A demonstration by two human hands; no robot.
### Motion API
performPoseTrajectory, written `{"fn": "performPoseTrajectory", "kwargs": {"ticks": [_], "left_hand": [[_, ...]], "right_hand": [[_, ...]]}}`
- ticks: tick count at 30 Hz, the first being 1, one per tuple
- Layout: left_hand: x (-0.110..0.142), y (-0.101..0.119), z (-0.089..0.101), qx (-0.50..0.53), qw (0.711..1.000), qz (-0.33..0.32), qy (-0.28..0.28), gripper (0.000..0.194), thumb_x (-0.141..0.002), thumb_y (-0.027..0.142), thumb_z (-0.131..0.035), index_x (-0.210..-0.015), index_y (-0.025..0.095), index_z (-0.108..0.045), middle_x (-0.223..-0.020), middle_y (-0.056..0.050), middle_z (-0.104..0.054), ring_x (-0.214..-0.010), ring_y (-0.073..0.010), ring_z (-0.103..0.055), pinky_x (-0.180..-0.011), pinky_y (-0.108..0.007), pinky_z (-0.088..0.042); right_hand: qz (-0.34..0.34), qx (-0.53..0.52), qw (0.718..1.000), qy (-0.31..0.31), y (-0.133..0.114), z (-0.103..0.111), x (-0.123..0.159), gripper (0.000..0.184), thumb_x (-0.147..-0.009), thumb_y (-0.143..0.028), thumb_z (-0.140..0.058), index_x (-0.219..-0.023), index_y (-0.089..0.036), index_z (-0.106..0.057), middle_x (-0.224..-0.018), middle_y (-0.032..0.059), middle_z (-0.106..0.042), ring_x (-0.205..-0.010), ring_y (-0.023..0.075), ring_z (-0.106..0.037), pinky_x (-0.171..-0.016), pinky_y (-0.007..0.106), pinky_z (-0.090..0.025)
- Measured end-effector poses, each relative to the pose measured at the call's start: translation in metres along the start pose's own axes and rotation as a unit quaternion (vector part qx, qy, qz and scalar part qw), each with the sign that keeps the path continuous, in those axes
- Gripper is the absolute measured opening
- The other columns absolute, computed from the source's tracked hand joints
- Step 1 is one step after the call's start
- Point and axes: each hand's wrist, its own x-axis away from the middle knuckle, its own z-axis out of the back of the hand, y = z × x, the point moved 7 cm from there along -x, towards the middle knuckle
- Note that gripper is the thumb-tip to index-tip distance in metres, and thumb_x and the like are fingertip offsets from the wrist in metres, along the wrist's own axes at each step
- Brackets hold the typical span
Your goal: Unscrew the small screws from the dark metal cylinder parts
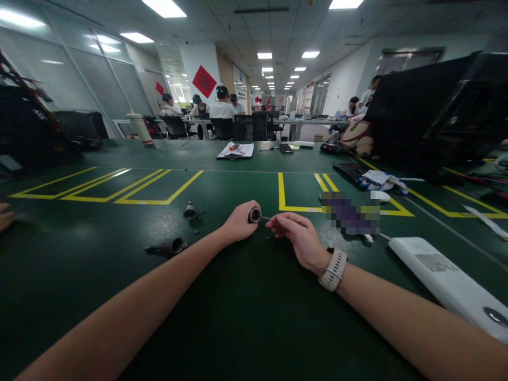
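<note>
My left hand (241, 221) is wrapped round a dark cylindrical metal part (254, 215), its round hollow end turned toward me. From the right, my right hand (296, 233) pinches a thin metal rod (265, 218) whose tip reaches close to that hollow end; whether they touch I cannot tell. Left of my hands, a short dark metal sleeve (189, 210) stands on the green table (254, 317). Nearer to me lies a dark tapered tool body (165, 247), its open end facing right. Several tiny dark pieces (197, 232) are scattered around these parts.
A white oblong device (444, 280) lies by my right forearm, with a pixelated item (351, 212) beyond it. A clipboard with papers (235, 151) and a phone (286, 148) rest farther back. Large black cases flank the table. Another person's hand (5, 217) shows at the left edge.
</note>
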Motion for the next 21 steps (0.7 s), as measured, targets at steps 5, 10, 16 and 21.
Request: {"fn": "performPoseTrajectory", "kwargs": {"ticks": [5, 10, 16, 21], "left_hand": [[-0.0001, -0.0007, -0.0034, -0.006, 1.000, -0.006, -0.018, 0.021, -0.058, 0.002, -0.045, -0.074, 0.017, -0.048, -0.069, 0.002, -0.050, -0.064, -0.0135, -0.048, -0.057, -0.024, -0.035], [0.0007, -0.0025, -0.0058, -0.007, 0.999, -0.002, -0.033, 0.018, -0.061, 0.003, -0.045, -0.073, 0.017, -0.047, -0.068, 0.002, -0.050, -0.063, -0.0132, -0.047, -0.058, -0.025, -0.035], [0.0014, 0.0023, -0.0071, 0.000, 0.999, -0.012, -0.051, 0.017, -0.063, 0.003, -0.046, -0.073, 0.017, -0.048, -0.069, 0.002, -0.051, -0.064, -0.0130, -0.048, -0.059, -0.025, -0.036], [0.0019, 0.0038, -0.0071, -0.016, 0.998, -0.017, -0.050, 0.015, -0.065, 0.004, -0.046, -0.073, 0.016, -0.048, -0.068, 0.002, -0.051, -0.064, -0.0134, -0.049, -0.059, -0.025, -0.036]], "right_hand": [[0.022, 0.042, 0.999, 0.003, -0.0022, -0.0003, 0.0008, 0.014, -0.078, -0.029, -0.060, -0.077, -0.018, -0.069, -0.081, 0.0042, -0.068, -0.077, 0.0164, -0.058, -0.069, 0.031, -0.042], [-0.011, 0.029, 1.000, 0.000, -0.0017, -0.0001, -0.0003, 0.016, -0.077, -0.029, -0.060, -0.076, -0.017, -0.069, -0.081, 0.0057, -0.069, -0.076, 0.0166, -0.058, -0.068, 0.031, -0.042], [-0.058, -0.004, 0.998, -0.023, -0.0001, -0.0015, -0.0001, 0.017, -0.075, -0.032, -0.061, -0.076, -0.016, -0.069, -0.079, 0.0061, -0.070, -0.073, 0.0160, -0.058, -0.070, 0.031, -0.042], [0.017, 0.026, 1.000, 0.001, -0.0045, 0.0011, 0.0008, 0.018, -0.079, -0.031, -0.057, -0.076, -0.018, -0.069, -0.079, 0.0051, -0.069, -0.074, 0.0165, -0.058, -0.069, 0.031, -0.043]]}}
